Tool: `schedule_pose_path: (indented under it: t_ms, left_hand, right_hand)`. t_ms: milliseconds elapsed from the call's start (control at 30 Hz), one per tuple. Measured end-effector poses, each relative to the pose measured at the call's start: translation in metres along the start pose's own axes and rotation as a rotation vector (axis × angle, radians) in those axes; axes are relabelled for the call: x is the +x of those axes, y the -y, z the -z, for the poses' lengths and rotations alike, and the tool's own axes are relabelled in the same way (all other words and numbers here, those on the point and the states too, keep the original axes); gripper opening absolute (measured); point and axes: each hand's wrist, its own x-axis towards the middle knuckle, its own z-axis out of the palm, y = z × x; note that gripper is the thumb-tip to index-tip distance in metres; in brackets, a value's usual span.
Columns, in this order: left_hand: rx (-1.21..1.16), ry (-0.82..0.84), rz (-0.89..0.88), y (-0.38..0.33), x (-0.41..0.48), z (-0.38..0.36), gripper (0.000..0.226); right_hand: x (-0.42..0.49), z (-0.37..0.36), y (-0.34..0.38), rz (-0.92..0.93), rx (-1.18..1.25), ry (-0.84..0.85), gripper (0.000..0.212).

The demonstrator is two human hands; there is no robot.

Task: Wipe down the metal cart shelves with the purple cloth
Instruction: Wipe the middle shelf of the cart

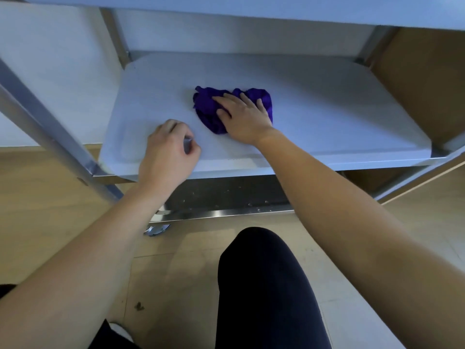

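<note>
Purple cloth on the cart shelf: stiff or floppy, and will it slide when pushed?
Probably floppy: the purple cloth lies bunched in folds under the right hand. Likely light, so it should slide easily on the smooth metal shelf. Lifted, it would probably drape, not hold shape.

cloth (208, 107): deep purple | shelf (327, 117): pale grey-white | floor (37, 192): light wood | trouser leg (264, 285): dark navy

The right hand (244, 119) pressed flat, fingers spread, on the crumpled purple cloth (206, 107) on the pale grey metal cart shelf (327, 117); the left hand (168, 152), fingers curled, rested near the shelf's front edge.
</note>
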Motion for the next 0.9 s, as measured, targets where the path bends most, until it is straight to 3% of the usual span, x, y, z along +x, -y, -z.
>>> schedule_pose_path:
  t_ms: [300, 567, 767, 900]
  left_hand:
    - [0.065, -0.021, 0.049, -0.008, -0.002, -0.006, 0.009]
    - [0.112, -0.018, 0.046, -0.007, -0.001, -0.008, 0.011]
    - [0.031, 0.069, 0.022, -0.004, 0.002, 0.007, 0.013]
    - [0.068, 0.041, 0.05, 0.008, -0.014, 0.028, 0.016]
  right_hand:
    - [-0.067, 0.012, -0.052, -0.048, 0.004, -0.068, 0.047]
    - [-0.086, 0.009, -0.021, 0.144, 0.033, -0.007, 0.047]
    - [-0.079, 0.004, -0.001, 0.175, 0.051, -0.014, 0.046]
    - [-0.072, -0.001, 0.009, 0.195, 0.038, -0.018, 0.046]
